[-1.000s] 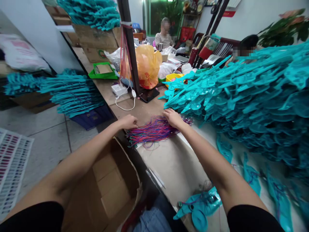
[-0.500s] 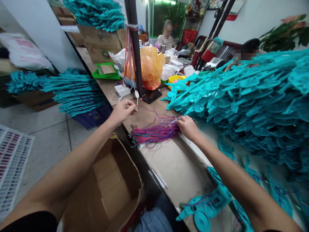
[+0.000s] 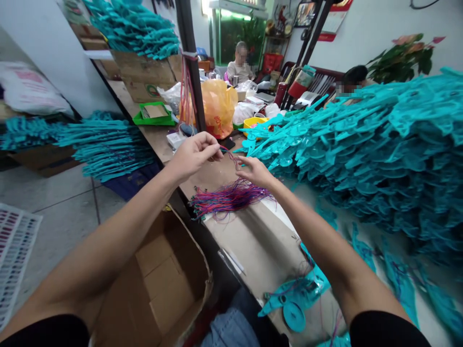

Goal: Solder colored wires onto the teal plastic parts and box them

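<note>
**Thin wires (image 3: 230, 153) raised above the table (image 3: 267, 255)**

The thin wires stretch between your two hands, above the far side of a red, blue and purple wire bundle (image 3: 231, 197). Your left hand (image 3: 197, 154) pinches them between thumb and fingers. Your right hand (image 3: 255, 172) has its fingers curved around their right end; you cannot tell whether they grip. The bundle lies flat on the table. Nearer and to the right sits a teal plastic piece (image 3: 306, 291); a big teal pile (image 3: 379, 140) rises at right. An open cardboard box (image 3: 170, 274) stands near left, an orange bag (image 3: 221, 103) far off.
</note>
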`<state>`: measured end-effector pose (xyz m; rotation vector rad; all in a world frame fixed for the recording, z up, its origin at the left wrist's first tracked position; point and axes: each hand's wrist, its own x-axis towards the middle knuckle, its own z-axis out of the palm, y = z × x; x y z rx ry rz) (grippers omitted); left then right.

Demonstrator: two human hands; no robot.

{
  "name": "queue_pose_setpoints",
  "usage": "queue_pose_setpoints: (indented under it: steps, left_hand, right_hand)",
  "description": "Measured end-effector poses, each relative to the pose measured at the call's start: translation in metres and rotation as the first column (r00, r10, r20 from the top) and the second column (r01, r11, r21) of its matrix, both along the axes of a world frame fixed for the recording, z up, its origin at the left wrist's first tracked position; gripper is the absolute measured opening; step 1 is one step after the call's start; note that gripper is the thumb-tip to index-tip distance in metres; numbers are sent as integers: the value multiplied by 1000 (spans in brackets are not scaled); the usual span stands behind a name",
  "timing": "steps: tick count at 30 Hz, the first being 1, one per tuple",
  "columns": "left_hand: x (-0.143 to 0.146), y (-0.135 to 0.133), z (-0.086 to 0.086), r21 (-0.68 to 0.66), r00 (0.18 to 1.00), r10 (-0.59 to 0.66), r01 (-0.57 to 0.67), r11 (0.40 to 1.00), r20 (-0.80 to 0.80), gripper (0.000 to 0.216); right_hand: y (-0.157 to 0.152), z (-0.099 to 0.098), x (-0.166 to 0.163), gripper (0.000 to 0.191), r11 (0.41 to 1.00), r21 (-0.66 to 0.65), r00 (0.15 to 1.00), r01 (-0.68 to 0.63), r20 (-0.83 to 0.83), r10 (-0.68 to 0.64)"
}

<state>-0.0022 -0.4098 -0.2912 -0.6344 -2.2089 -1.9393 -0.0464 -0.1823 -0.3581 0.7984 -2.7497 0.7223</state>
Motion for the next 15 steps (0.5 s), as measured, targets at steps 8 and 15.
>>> queue_pose_setpoints:
  steps: [8,15]
  left_hand:
    - [-33,-20,-42,44,976,194,-199,979,98,11]
    - [-89,-32,-116,-254,815,483,-417,873,322,10]
  right_hand:
    - [16,-9,-20,25,984,166,993,60,91,-76]
    - [-10,-35,-14,39,927,349,990,-135,-1,144]
